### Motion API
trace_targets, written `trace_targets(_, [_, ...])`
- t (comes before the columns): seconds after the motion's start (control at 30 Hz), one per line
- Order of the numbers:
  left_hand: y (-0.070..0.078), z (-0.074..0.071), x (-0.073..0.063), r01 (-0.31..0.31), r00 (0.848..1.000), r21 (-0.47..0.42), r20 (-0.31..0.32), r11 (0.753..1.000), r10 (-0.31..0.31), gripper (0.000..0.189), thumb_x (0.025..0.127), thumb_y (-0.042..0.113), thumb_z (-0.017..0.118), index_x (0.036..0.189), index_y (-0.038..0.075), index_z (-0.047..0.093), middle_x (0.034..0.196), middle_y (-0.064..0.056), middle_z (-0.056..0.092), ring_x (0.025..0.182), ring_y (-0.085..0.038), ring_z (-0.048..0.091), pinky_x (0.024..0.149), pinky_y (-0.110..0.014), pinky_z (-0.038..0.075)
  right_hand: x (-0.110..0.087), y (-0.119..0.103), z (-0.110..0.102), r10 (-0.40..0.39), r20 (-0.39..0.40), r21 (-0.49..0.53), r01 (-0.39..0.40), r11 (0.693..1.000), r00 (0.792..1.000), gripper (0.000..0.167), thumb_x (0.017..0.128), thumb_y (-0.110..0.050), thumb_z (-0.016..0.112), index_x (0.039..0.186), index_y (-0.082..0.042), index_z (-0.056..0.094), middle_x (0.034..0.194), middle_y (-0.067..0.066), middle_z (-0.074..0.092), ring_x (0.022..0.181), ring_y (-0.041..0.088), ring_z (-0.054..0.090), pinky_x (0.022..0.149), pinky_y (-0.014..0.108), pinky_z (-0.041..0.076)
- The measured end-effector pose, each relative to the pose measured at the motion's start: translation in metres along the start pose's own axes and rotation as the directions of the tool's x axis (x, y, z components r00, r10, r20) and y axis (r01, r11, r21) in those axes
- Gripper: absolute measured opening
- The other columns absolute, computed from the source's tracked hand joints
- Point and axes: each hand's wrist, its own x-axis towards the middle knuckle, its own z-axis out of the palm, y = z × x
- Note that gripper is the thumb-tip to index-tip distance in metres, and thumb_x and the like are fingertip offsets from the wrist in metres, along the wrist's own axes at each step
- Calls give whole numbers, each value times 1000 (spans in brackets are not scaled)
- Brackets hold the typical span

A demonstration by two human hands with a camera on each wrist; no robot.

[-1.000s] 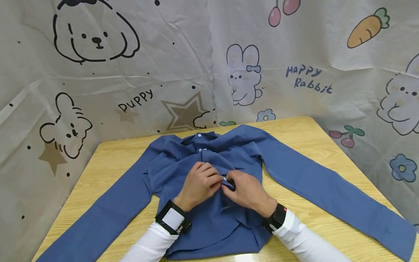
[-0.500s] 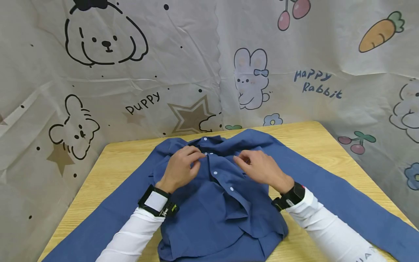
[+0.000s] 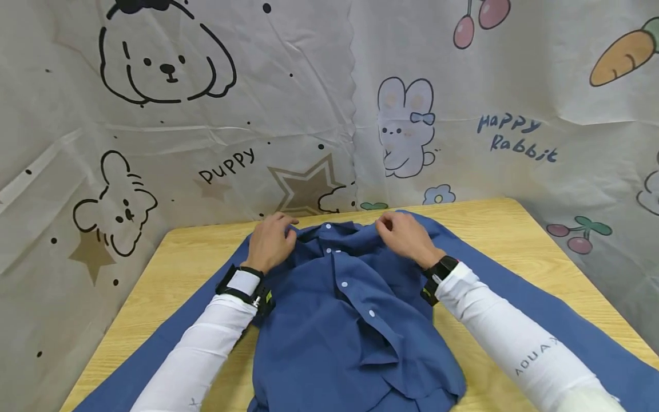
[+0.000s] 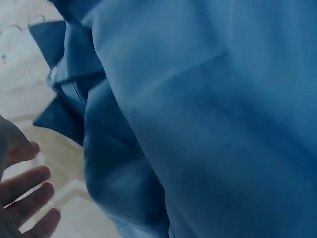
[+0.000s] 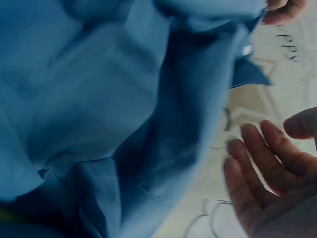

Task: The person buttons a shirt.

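Observation:
A blue long-sleeved button shirt (image 3: 309,326) lies front up, its collar (image 3: 352,230) toward the back and both sleeves spread outward. White buttons run down the front, and the placket gapes in a fold (image 3: 378,346) below the lower ones. My left hand (image 3: 270,243) is over the shoulder on the left; in the left wrist view its loosely bent fingers (image 4: 30,198) hold nothing, beside the cloth. Over the opposite shoulder is my right hand (image 3: 407,236). The right wrist view has its fingers (image 5: 265,158) relaxed and apart from the fabric.
The shirt lies on a light wood table (image 3: 201,252). Behind and beside the table hangs a pale curtain (image 3: 309,51) printed with cartoon animals. A black strap device (image 3: 246,287) is on the left wrist, another (image 3: 436,277) on the right.
Both hands have let go of the placket near a button at mid front. They have moved apart and away toward the two shoulders of the shirt. The head view has shifted slightly.

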Motion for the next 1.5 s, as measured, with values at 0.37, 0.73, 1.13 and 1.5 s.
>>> trace_targets(0.37, [-12,27,17,55,938,129,333,990,-96,31,84,12,57,112,11,71,114,-11,65,107,-30,60,87,-50,45,40,21,28,67,99,-141,-53,989,993,17,94,-18,54,99,-7,66,96,8,64,81,23,59,73,40,47])
trace_targets(0.73, [-38,27,15,146,807,130,558,981,-194,56,85,20,59,139,8,49,132,-18,53,120,-37,49,94,-52,40,42,37,42,196,282,-226,-134,965,939,53,93,-26,55,140,-4,44,135,23,38,110,39,52,89,52,43])
trace_targets(1.13, [-33,27,21,84,877,182,453,980,-159,36,81,26,76,111,10,65,109,-12,65,93,-31,62,72,-50,49,49,44,51,130,88,-245,-105,964,988,22,92,-26,65,107,-13,74,104,12,49,79,27,57,68,45,49])
trace_targets(1.5, [-37,15,31,-224,930,100,319,969,182,41,86,37,70,124,20,66,110,-5,69,89,-29,66,66,-49,51,58,37,5,83,-25,-179,-86,980,996,27,97,-31,55,107,-14,73,102,7,68,87,25,62,71,44,48])
